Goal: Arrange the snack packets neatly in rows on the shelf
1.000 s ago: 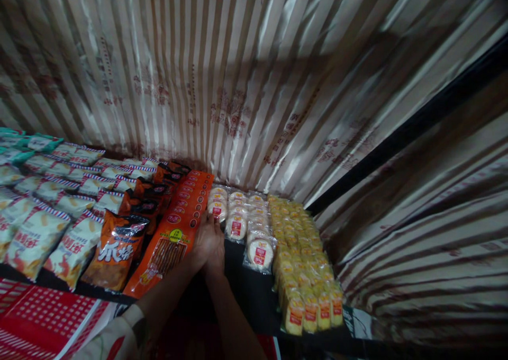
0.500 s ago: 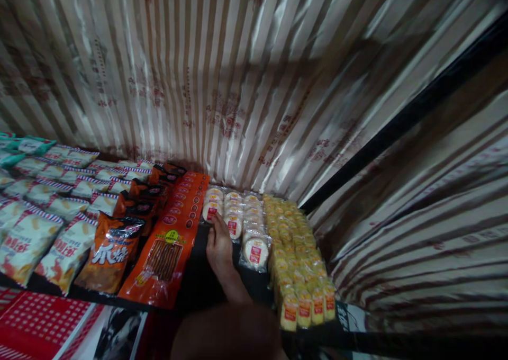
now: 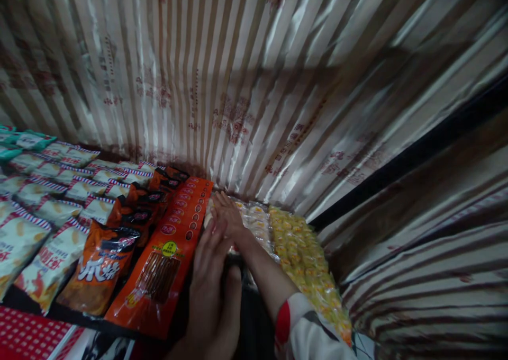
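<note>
My right hand [image 3: 227,215] lies flat with fingers spread on the back of a row of round white snack packs [image 3: 259,223], its arm and patterned sleeve [image 3: 301,325] coming from the lower right. In the foreground, my left hand [image 3: 212,288] is stretched out with fingers straight, beside the right edge of a row of long orange packs [image 3: 170,243]. Neither hand holds anything. A row of small yellow packs [image 3: 301,251] runs along the right of the white ones. The front of the white row is hidden by my arms.
Orange-and-black bags [image 3: 99,264], white snack bags [image 3: 47,251] and green packs [image 3: 24,137] fill the shelf to the left. A striped satin curtain [image 3: 238,84] hangs close behind. A black bar [image 3: 416,148] slants at the right. Red chequered packaging [image 3: 32,333] lies at the front left.
My right hand has moved further back along the white packs. My left hand, at the orange packs a second ago and then out of sight, has returned flat in the foreground.
</note>
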`<state>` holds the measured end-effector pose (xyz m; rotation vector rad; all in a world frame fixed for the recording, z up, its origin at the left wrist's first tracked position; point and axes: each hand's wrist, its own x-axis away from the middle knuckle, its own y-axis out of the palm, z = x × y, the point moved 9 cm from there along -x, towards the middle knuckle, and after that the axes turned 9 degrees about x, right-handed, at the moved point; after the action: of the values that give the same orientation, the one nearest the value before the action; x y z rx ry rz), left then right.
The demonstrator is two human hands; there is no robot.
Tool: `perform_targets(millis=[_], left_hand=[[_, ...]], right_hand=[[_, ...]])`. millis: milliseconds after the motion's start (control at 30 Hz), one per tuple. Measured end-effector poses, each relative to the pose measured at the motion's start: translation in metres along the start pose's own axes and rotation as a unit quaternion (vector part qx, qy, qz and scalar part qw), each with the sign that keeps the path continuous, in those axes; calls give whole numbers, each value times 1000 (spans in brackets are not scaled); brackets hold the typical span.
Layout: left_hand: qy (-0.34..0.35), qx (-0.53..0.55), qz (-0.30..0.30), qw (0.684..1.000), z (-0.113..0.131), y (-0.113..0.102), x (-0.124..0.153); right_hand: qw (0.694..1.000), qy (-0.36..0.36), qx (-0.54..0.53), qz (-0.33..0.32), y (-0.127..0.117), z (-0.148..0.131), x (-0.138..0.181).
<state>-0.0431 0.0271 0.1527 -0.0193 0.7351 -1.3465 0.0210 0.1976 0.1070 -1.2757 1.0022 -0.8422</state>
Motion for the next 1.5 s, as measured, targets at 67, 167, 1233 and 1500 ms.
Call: perform_targets(millis=[67,167,1233,1500], left_hand=[[1,-25,3,1000,-23,24,-10],[-9,-68,-9,998,-68,67,-17],[64,-165,16,984,-111,96,-19],[96,-157,3,983,-114,96,-16]], right_hand=[[999,-29,13,-37,13,-2,-15],[996,-53,20,-68,30,-3,-28],[1000,-11,7,-1,35,16,-25],[988,105,-2,116,-13,77,18]])
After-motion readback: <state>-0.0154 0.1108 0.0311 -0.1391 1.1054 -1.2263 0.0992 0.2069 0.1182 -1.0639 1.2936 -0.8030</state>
